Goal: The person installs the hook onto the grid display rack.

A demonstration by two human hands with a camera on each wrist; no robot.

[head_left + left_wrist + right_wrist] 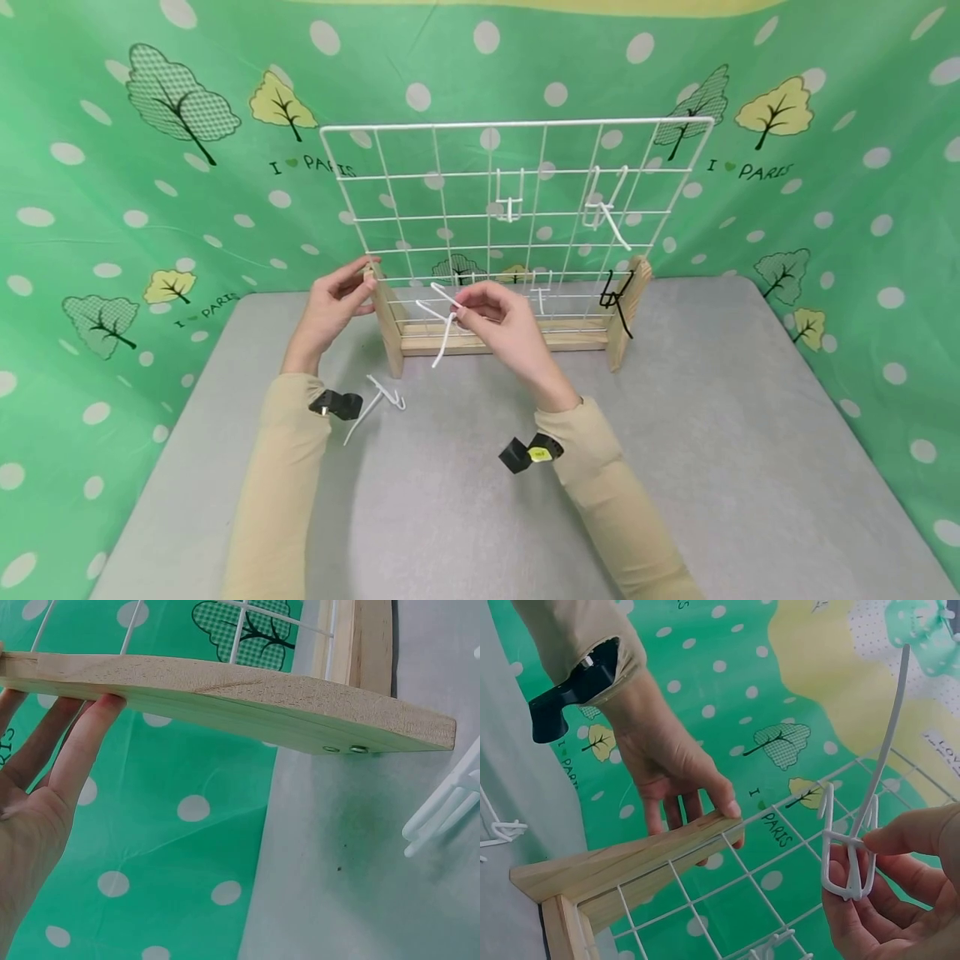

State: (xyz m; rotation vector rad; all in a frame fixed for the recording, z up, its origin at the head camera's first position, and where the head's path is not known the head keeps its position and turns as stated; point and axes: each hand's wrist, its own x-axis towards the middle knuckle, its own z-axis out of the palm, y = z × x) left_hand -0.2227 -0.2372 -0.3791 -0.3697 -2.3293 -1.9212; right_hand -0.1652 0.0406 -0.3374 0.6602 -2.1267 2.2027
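Loose hook [375, 400] — wire grid [517, 125] behind

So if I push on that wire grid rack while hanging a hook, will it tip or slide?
Probably apt to tip: the wire grid rack stands tall on narrow wooden feet. It likely slides easily too, looking light on the smooth grey table. That may be why the left hand holds one foot while the right hand pinches the white hook.
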